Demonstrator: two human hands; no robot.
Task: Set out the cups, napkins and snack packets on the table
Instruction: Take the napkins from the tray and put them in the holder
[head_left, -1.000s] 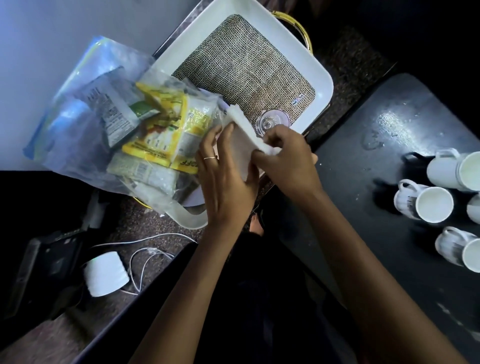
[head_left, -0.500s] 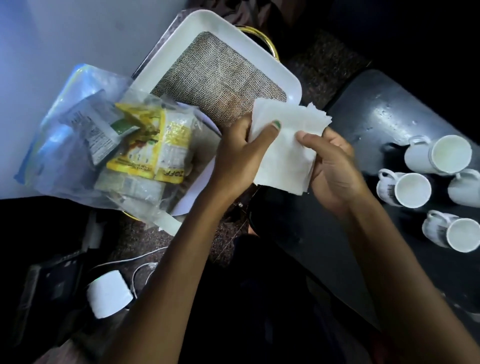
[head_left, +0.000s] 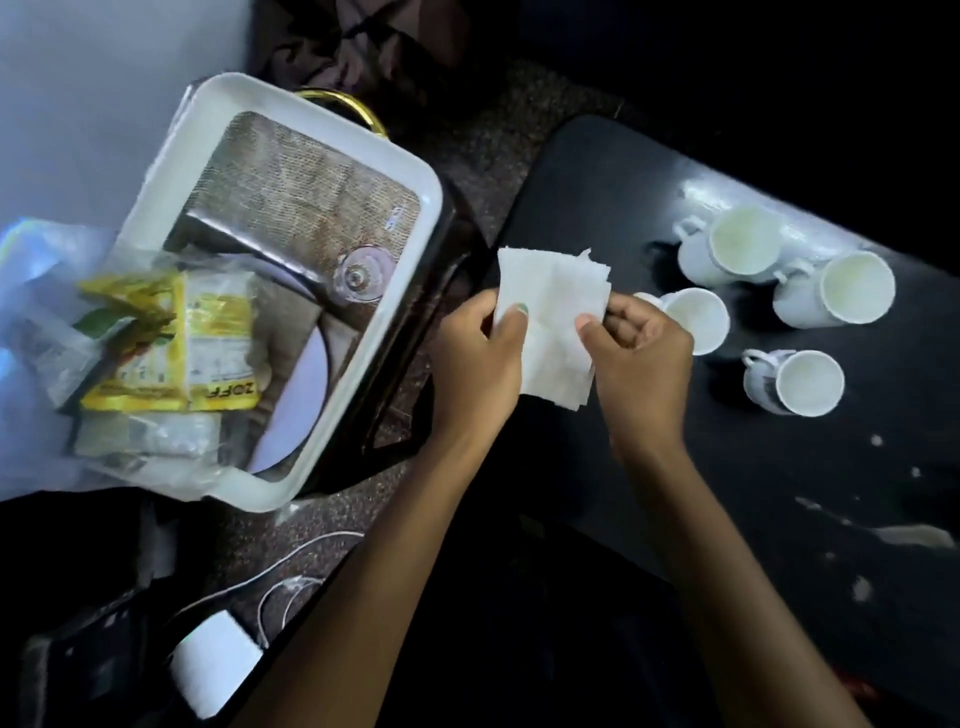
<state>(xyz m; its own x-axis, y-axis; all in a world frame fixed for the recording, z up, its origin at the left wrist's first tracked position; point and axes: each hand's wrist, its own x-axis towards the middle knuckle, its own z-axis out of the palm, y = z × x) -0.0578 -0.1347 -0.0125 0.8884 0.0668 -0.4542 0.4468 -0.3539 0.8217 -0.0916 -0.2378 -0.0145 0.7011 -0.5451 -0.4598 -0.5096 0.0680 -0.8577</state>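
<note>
Near the centre of the frame both hands held a small stack of white napkins (head_left: 550, 322) above the left edge of the dark table (head_left: 597, 197). The left hand (head_left: 480, 358) gripped the stack's left side, its thumb laid across the front face and its fingers curled out of sight behind. The right hand (head_left: 641, 345) pinched the stack's right edge, thumb on the front and fingers folded under. Both forearms rose from the lower middle of the frame, with the wrists angled slightly inward. The hands stood close together, joined only by the napkins.

In the right half of the frame four white cups (head_left: 802, 382) stood on the table in a loose cluster, mouths up; the one nearest the right hand was partly hidden behind its knuckles.

In the left half a white tray (head_left: 415, 291) with a woven lining and a gold handle (head_left: 348, 104) lay tilted. Yellow snack packets (head_left: 197, 343) inside clear plastic bags (head_left: 47, 291) lay across its lower left end and spilled over the rim. A small clear glass lid (head_left: 361, 275) rested on the lining near the tray's right wall.

At the lower left a white charger (head_left: 215, 670) and its cable (head_left: 291, 566) lay on the speckled floor.
</note>
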